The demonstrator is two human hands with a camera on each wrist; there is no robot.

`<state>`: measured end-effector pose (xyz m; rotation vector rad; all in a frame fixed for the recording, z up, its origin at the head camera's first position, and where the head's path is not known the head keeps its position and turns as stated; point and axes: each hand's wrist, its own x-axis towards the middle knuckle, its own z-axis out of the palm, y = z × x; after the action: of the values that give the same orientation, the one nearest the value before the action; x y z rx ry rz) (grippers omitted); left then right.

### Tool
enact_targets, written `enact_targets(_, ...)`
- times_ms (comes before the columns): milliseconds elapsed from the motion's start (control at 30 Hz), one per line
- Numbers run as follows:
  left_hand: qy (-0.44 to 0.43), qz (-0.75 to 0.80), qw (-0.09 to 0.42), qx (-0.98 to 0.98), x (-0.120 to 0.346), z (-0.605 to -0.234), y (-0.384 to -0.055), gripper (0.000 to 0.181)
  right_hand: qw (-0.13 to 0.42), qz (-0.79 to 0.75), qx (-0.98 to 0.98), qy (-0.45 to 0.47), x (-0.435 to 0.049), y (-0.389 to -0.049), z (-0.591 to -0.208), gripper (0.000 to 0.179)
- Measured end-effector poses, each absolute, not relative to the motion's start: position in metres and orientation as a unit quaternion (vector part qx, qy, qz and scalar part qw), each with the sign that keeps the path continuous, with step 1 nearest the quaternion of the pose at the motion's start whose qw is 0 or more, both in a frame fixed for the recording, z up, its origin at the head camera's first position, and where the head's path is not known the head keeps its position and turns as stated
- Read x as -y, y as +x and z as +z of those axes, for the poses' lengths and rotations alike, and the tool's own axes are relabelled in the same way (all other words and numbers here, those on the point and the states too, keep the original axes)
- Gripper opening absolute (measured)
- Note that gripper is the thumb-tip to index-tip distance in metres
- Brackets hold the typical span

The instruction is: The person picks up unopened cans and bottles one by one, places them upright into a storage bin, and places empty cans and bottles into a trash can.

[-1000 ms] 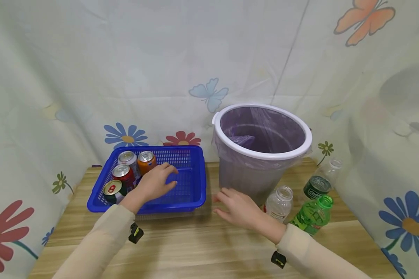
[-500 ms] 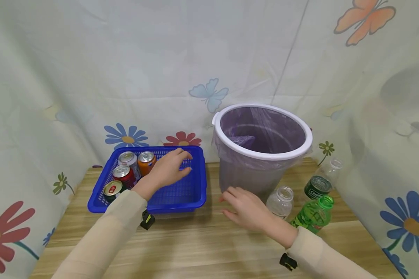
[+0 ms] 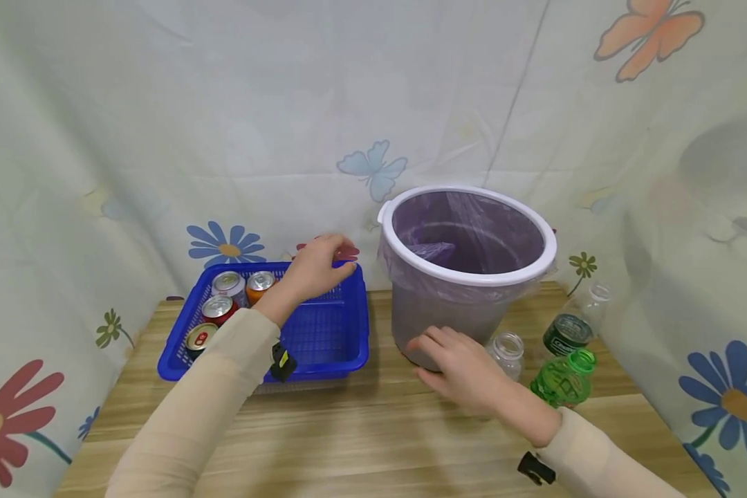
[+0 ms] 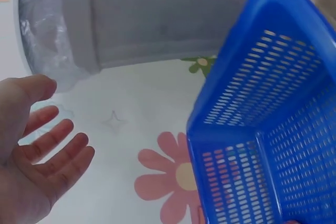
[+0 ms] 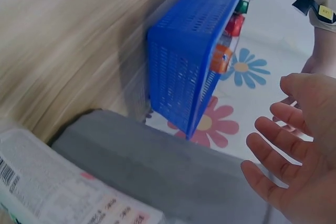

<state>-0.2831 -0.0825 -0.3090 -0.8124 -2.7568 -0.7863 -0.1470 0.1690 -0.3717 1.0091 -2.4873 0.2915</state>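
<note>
My left hand (image 3: 319,266) is above the far right part of the blue plastic basket (image 3: 362,325), fingers loosely bent and holding nothing. Several drink cans stand in the basket's left side, among them a red can (image 3: 219,306) and an orange can (image 3: 261,282). In front of the grey trash bin (image 3: 436,311) my right hand (image 3: 463,370) hovers with relaxed fingers, also holding nothing. It partly hides a clear plastic bottle (image 3: 508,351) behind it. In the right wrist view that bottle's printed label (image 5: 79,182) shows at the lower left.
A green bottle (image 3: 563,379) and a clear bottle with a dark green label (image 3: 569,332) stand at the right of the wooden table (image 3: 373,443). The bin has a white rim (image 3: 473,279) and a purple liner (image 3: 432,251). A flowered curtain (image 3: 274,124) hangs behind.
My left hand has moved away from me and to the right, from over the basket's middle to its far side. My right hand has shifted right, covering more of the clear bottle.
</note>
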Motion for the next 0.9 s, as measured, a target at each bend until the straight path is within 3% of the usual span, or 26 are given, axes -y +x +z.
enact_targets(267, -0.233, -0.359, 0.028, 0.904, 0.073, -0.3, -0.29, 0.034, 0.225, 0.101, 0.901, 0.356, -0.183, -0.141, -0.364, 0.033)
enact_targets(633, -0.179, -0.42, -0.025, 0.889, 0.06, -0.283, -0.291, 0.038, 0.277, 0.103, 0.89, 0.348, -0.203, -0.131, -0.352, 0.037)
enact_targets(900, -0.134, -0.473, -0.067, 0.868, 0.051, -0.279, -0.296, 0.042, 0.285, 0.106, 0.898, 0.318, -0.221, -0.124, -0.343, 0.033)
